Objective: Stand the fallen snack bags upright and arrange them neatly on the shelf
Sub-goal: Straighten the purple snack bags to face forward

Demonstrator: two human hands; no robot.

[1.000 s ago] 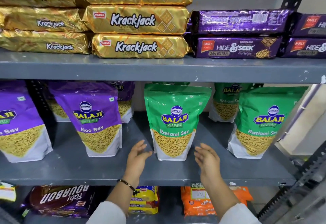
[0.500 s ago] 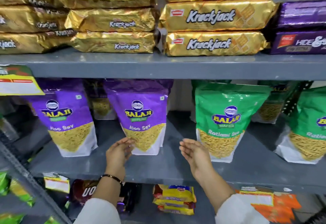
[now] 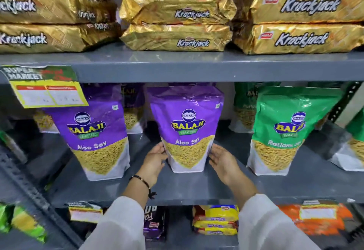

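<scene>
Grey metal shelf, middle tier of a shop rack, is seen from above and in front. Fingers of the left hand are laid flat against the lower left edge of the centre purple Aloo Sev bag; fingers of the right hand are spread open, palm turned inward, touching or just beside the bag's lower right edge — contact cannot be confirmed. Neither hand is closed around the bag; it is cupped between both open palms. A black bracelet is worn on the left wrist, and white sleeves cover both forearms.

The centre bag is stood upright on its white base near the front of the shelf. A second purple Aloo Sev bag is stood upright to its left, apart from it, with further purple bags partly hidden behind. A green Ratlami Sev bag is stood upright to the right, more green bags behind and beside it.

A torn green and yellow price label is hung from the upper shelf edge at left. Gold Krackjack packs are stacked flat on the tier above. Yellow packets and orange packets are seen on the tier below.
</scene>
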